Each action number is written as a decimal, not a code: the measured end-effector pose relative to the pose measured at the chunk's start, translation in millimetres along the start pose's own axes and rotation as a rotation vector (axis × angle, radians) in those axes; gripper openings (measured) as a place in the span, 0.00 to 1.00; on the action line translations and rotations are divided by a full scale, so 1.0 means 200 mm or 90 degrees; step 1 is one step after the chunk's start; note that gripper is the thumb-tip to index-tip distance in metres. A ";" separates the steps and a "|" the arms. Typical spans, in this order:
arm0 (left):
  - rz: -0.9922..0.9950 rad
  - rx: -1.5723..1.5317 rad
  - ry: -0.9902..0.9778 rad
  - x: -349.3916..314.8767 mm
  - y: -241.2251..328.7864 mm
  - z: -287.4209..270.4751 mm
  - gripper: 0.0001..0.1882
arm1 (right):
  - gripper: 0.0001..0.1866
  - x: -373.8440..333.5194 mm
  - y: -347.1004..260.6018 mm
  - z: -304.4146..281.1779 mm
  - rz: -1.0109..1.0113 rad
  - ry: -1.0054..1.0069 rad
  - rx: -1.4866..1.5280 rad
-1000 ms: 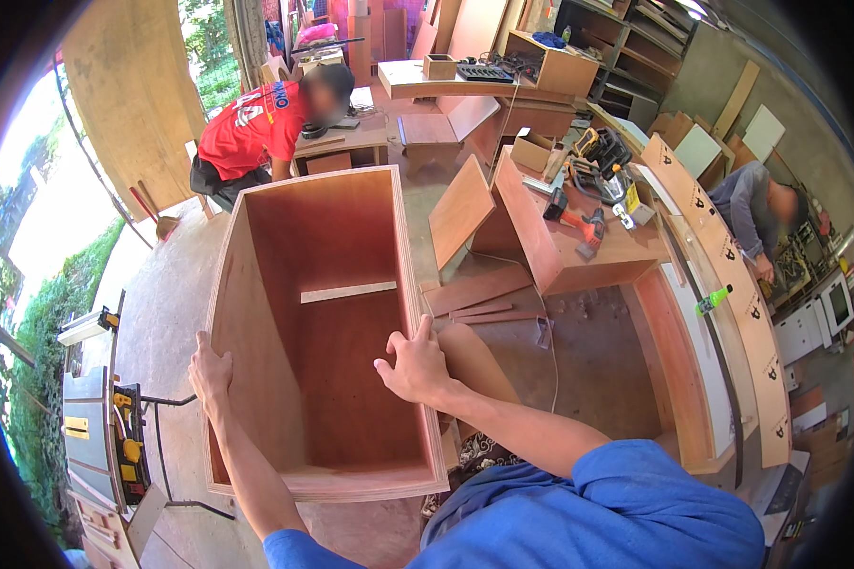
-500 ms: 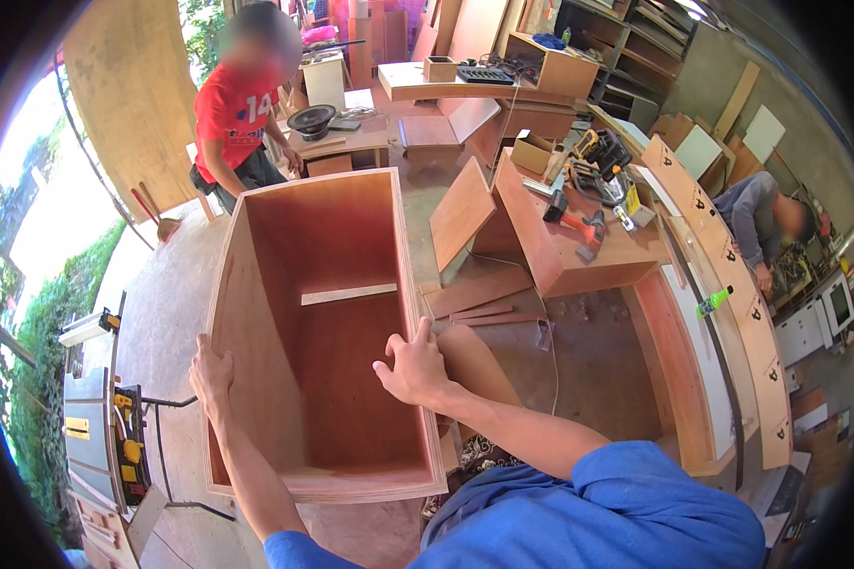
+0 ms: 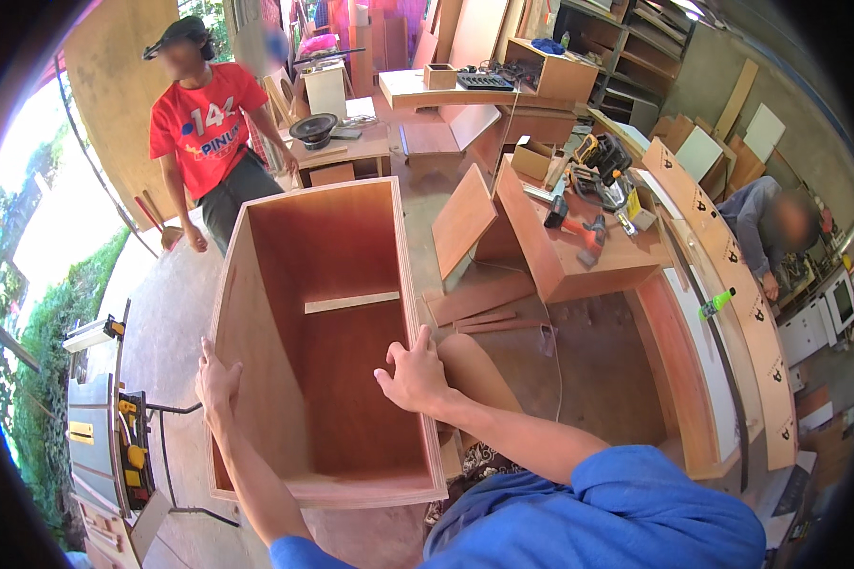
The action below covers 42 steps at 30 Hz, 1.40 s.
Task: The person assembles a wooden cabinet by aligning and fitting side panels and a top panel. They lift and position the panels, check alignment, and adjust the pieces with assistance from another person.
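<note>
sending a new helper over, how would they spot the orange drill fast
Find the large open wooden box left of centre, then look right to the tool-laden cabinet. The drill lies on its top, towards the near edge; its orange-red body sets it apart from the yellow-and-black tool farther back.

Your left hand and right hand reach forward, well apart, thumbs angled inward away from the fingers.

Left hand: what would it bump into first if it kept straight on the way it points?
Sliding along the box's left edge, the left hand would probably meet the co-worker in red, though depth is unclear.
</note>
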<state>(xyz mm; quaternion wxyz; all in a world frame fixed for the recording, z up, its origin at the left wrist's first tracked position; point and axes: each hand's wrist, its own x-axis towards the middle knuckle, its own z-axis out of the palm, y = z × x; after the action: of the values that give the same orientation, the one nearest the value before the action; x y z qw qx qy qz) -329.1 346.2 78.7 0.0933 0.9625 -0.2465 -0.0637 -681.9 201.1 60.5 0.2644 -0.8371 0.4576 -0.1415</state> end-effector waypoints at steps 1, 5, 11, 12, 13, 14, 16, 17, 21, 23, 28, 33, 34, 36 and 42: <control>0.005 -0.003 -0.008 -0.01 0.01 0.00 0.54 | 0.20 0.00 0.00 0.00 0.003 -0.002 -0.003; 0.003 0.017 -0.003 -0.04 0.04 0.01 0.57 | 0.20 -0.01 0.00 0.01 0.001 0.005 -0.003; 0.045 -0.020 0.075 -0.06 0.07 0.02 0.48 | 0.20 -0.01 -0.02 0.00 0.014 0.006 -0.010; 0.038 -0.026 0.083 -0.06 0.08 0.02 0.47 | 0.20 -0.01 -0.02 0.00 0.019 -0.003 -0.006; 0.052 -0.038 0.099 -0.06 0.08 0.01 0.44 | 0.20 -0.01 -0.02 -0.01 0.027 -0.011 0.002; 0.056 -0.046 0.108 -0.06 0.09 0.01 0.41 | 0.20 -0.01 -0.02 -0.01 0.025 -0.016 0.000; 0.075 -0.070 0.145 -0.06 0.09 0.01 0.36 | 0.20 -0.01 -0.02 -0.02 0.031 -0.027 0.007; 0.090 -0.087 0.172 -0.06 0.08 0.01 0.34 | 0.20 -0.01 -0.02 -0.02 0.027 -0.024 0.004; 0.141 -0.125 0.191 -0.04 0.06 -0.01 0.28 | 0.20 -0.01 -0.03 -0.02 0.026 -0.024 -0.001; 0.121 -0.124 0.163 -0.04 0.07 -0.02 0.29 | 0.20 -0.02 -0.03 -0.03 0.018 -0.023 -0.005; 0.070 -0.039 0.109 -0.07 0.13 -0.05 0.40 | 0.21 -0.02 -0.02 -0.03 0.022 -0.030 -0.004; 0.061 0.022 0.077 -0.07 0.12 -0.03 0.52 | 0.20 -0.02 -0.02 -0.01 -0.006 0.013 -0.008; 0.061 -0.007 0.086 -0.06 0.10 -0.01 0.51 | 0.20 -0.02 -0.01 0.00 -0.003 0.010 -0.009; 0.064 -0.067 0.118 -0.01 0.06 0.03 0.50 | 0.20 -0.02 -0.01 0.00 0.005 -0.003 0.001; 0.140 -0.058 0.173 0.05 -0.01 0.09 0.42 | 0.20 -0.02 -0.02 0.00 -0.007 0.012 -0.027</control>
<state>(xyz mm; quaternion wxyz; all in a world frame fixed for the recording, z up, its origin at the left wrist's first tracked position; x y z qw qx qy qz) -322.9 339.6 59.6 0.1760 0.9243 -0.3321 0.0666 -681.2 207.0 63.6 0.2414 -0.8436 0.4584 -0.1414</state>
